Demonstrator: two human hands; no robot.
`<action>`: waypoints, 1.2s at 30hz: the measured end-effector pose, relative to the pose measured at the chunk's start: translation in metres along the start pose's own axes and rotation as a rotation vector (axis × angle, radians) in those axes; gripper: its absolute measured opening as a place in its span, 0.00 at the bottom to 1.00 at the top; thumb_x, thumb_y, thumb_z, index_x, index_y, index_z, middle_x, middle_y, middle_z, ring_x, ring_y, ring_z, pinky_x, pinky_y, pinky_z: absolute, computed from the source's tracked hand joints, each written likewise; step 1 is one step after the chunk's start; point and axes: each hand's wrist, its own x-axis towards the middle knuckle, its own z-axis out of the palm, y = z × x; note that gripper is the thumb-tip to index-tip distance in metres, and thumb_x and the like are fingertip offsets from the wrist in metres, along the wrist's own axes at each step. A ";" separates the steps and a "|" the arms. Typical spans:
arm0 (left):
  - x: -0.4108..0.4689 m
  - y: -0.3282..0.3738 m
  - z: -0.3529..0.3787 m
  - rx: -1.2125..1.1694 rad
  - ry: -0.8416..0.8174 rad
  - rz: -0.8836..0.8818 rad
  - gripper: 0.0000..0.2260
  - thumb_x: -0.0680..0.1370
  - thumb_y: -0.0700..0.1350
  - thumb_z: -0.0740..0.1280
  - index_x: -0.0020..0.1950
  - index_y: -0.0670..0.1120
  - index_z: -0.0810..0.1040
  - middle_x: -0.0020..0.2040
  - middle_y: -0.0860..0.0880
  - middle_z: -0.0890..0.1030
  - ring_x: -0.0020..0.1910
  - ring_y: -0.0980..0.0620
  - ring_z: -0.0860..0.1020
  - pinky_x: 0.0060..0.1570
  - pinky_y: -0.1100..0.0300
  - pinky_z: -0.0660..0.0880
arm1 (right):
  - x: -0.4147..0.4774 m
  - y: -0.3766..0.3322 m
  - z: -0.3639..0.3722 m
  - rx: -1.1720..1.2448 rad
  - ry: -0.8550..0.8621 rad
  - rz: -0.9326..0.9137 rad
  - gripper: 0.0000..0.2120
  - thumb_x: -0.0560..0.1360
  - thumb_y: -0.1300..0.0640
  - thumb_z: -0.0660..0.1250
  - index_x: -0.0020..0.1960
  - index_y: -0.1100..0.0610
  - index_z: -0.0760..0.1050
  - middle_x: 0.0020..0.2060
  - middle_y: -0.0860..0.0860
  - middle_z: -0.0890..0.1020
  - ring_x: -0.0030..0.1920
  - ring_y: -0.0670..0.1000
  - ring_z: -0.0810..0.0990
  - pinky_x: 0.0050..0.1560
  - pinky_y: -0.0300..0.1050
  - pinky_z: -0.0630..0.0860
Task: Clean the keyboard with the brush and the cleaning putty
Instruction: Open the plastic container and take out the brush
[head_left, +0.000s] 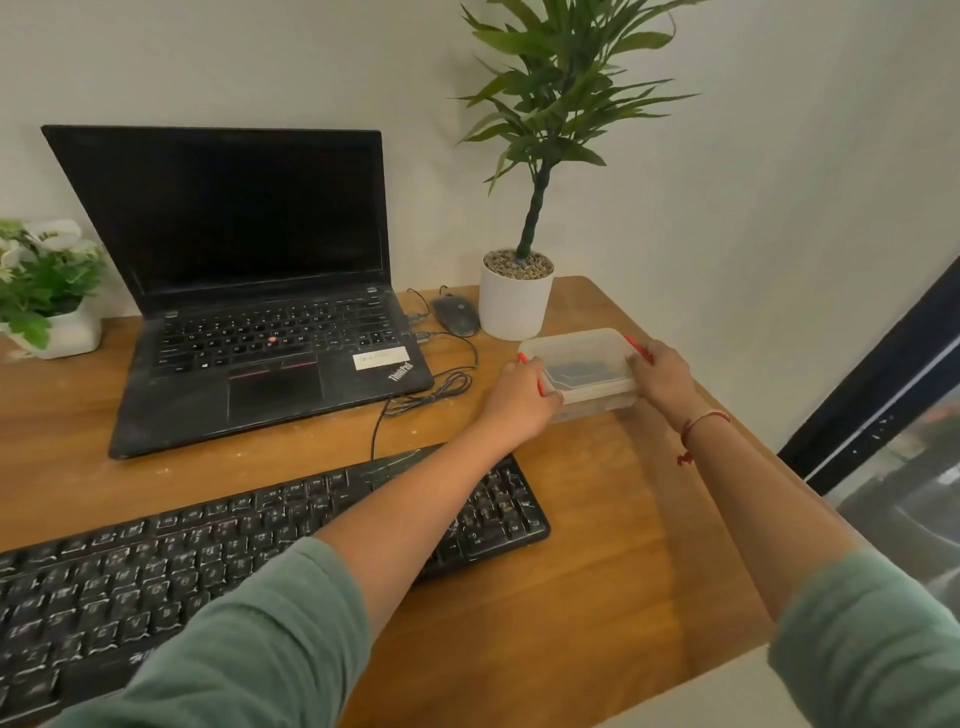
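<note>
Wooden worktop (597, 571) against a plain wall, both hands on a tub, no actual cleaning going on yet.

On the near side of the grip and off to its left, the black keyboard (208, 561) lies flat under the left forearm, keys speckled with pale dust, so yeah, it needs the job. Then the grip itself: left hand (519, 395) and right hand (660, 374) each clamp one short end of a clear plastic box (587, 364), fingers curled over the lid edges, I'd guess to steady it while popping the lid. Something dark sits inside; can't tell if it's the brush or putty. Just past the grip are a mouse (457, 316) and a white potted plant (514, 301), with the open laptop (260, 338) further left.
</note>
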 end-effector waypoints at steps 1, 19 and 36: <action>-0.005 0.001 0.001 -0.010 0.007 0.005 0.22 0.79 0.46 0.63 0.72 0.43 0.66 0.66 0.43 0.69 0.60 0.46 0.72 0.51 0.62 0.65 | -0.003 0.002 -0.003 0.004 -0.010 0.005 0.12 0.80 0.56 0.57 0.57 0.61 0.73 0.47 0.54 0.76 0.47 0.53 0.74 0.47 0.45 0.71; -0.020 0.009 0.003 -0.489 0.046 -0.277 0.06 0.77 0.42 0.68 0.46 0.48 0.71 0.41 0.49 0.78 0.34 0.52 0.80 0.48 0.49 0.81 | -0.030 0.015 -0.019 0.181 -0.034 0.192 0.15 0.79 0.55 0.59 0.47 0.66 0.78 0.38 0.56 0.78 0.41 0.56 0.77 0.51 0.56 0.78; -0.011 0.004 0.010 -0.546 0.056 -0.304 0.09 0.76 0.40 0.68 0.43 0.49 0.69 0.42 0.49 0.75 0.41 0.48 0.81 0.48 0.49 0.80 | -0.040 -0.017 -0.026 -0.189 0.183 -0.065 0.16 0.78 0.62 0.58 0.64 0.64 0.72 0.61 0.60 0.76 0.61 0.60 0.74 0.59 0.48 0.70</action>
